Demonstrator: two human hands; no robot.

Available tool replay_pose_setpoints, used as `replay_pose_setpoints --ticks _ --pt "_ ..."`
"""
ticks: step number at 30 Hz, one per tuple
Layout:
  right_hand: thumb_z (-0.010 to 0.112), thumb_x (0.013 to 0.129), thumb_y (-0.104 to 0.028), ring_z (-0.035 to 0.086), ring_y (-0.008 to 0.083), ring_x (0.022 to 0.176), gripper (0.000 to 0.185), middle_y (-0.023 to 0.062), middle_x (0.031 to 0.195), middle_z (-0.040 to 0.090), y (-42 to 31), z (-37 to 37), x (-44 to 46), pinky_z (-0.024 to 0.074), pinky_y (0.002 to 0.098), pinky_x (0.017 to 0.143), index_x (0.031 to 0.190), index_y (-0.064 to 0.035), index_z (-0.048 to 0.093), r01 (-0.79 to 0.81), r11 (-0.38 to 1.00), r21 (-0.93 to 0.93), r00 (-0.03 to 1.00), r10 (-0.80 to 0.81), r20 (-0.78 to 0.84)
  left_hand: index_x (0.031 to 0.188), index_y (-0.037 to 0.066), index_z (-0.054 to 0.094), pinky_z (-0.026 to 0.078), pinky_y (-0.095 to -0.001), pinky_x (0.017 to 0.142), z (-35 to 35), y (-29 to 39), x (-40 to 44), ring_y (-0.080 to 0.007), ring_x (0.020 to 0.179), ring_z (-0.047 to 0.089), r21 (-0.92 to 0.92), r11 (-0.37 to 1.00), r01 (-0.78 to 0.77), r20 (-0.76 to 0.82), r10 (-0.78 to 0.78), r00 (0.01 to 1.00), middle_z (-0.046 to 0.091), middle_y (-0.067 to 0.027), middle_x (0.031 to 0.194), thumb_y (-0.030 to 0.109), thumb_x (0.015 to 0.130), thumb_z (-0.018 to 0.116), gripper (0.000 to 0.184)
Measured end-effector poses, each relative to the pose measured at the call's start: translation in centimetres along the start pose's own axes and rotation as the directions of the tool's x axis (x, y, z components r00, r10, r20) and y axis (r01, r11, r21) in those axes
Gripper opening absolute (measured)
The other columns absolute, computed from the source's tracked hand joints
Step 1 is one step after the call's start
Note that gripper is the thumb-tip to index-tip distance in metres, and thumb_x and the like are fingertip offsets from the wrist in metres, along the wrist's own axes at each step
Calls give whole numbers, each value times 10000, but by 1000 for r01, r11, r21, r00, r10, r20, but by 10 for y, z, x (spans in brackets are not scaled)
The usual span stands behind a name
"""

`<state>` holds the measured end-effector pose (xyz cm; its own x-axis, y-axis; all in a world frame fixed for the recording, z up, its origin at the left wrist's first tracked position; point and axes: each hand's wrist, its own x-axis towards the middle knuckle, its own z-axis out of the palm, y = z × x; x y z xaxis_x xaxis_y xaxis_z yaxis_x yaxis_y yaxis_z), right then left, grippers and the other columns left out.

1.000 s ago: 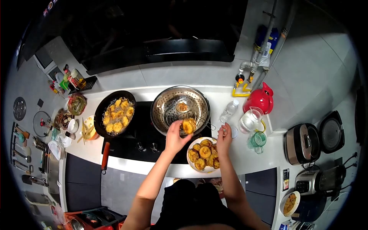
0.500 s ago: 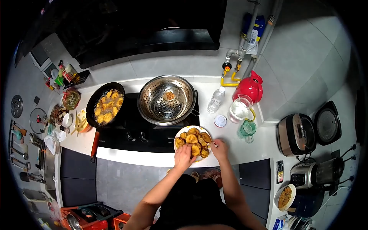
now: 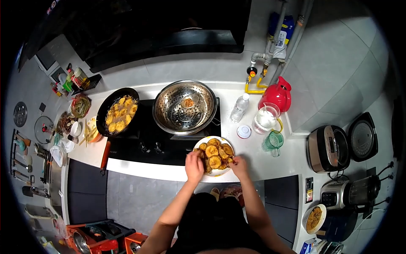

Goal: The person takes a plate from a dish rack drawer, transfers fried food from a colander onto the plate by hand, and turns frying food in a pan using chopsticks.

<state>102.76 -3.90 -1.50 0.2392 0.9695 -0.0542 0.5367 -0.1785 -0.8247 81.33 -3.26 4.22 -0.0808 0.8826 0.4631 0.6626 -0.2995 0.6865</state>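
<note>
A white plate (image 3: pixel 219 172) piled with golden-brown fried slices (image 3: pixel 214 161) stands at the counter's front edge. My left hand (image 3: pixel 194 167) is at its left side, fingers curled over the rim against the outermost slices; what lies under the fingertips is hidden. At the right rim, my right hand (image 3: pixel 239 167) has thumb and fingers pinched together on the edge of a fried slice. Behind the plate, a steel perforated basin (image 3: pixel 169 116) holds a small clear bowl (image 3: pixel 189 100) with brown bits in it.
A black wok (image 3: pixel 101 112) of frying pieces sits on the left of the hob (image 3: pixel 127 150). Right of the hob are a plastic bottle (image 3: pixel 240 108), a round lid (image 3: pixel 243 131), a glass jug (image 3: pixel 265 120), a green mug (image 3: pixel 272 143) and a red kettle (image 3: pixel 277 96).
My left hand has moved from the plate's front to its left side. My right hand stays at the right rim, its fingers slightly shifted. The whole view has tilted a little.
</note>
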Motion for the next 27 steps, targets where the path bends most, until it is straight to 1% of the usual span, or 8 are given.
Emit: replay_pose_setpoints --ticks 3,7,10,13,16,17,20,27 --pt "703 650 -124 600 195 644 262 134 742 632 -6 -7 0 475 302 596 830 34 596 25 999 21 999 -25 36 1101 -11 529 410 -414 847 1 -30 3 -376 955 511 49 991 128 -42 -126 991 533 -206 1093 82 790 428 340" --pt "716 674 -151 605 190 664 264 128 757 640 -3 -13 5 477 308 614 826 39 612 -67 998 21 969 60 239 1172 -32 493 407 -395 887 18 -73 5 -378 1018 529 102 843 529 337 -529 779 555 -270 1059 293 851 346 480" --pt "626 758 -337 604 281 875 398 180 913 629 -2 -10 6 484 342 663 951 10 599 -118 992 37 986 113 122 1137 -25 521 407 -393 886 26 -86 10 -366 1019 531 30 858 513 388 -483 785 564 -261 1045 289 845 360 458" --pt "544 803 -454 523 313 1048 587 217 1132 539 -9 -6 8 460 362 770 1183 -12 476 -322 946 -37 939 324 113 1099 18 558 411 -393 875 30 -89 14 -365 1000 540 72 805 588 409 -562 719 579 -240 1026 291 843 360 423" --pt "471 828 -535 501 253 1049 716 176 1234 451 -28 1 -3 468 381 764 1306 -31 299 -550 739 388 834 511 210 1075 45 575 419 -384 860 41 -103 10 -354 983 551 -4 713 702 435 -630 643 595 -219 1002 284 842 367 394" --pt "480 813 -559 469 267 1089 767 156 1287 392 9 19 7 455 445 788 1333 -51 235 -488 783 386 872 452 187 1066 53 580 422 -381 854 48 -111 7 -349 975 555 -40 669 742 444 -653 613 601 -213 992 281 841 370 383" --pt "484 800 -576 465 255 1093 767 152 1289 388 22 25 5 449 442 794 1314 -53 259 -502 771 393 855 512 87 1046 63 589 430 -369 840 51 -87 8 -337 958 566 -67 630 773 463 -667 584 610 -194 980 272 840 384 358" --pt "486 800 -572 460 250 1104 713 95 1291 385 7 -19 -6 418 441 823 1287 -90 288 -596 568 568 742 660 118 1085 69 560 434 -378 827 72 -49 12 -332 951 570 21 756 655 516 -569 640 608 -189 991 269 843 375 365"
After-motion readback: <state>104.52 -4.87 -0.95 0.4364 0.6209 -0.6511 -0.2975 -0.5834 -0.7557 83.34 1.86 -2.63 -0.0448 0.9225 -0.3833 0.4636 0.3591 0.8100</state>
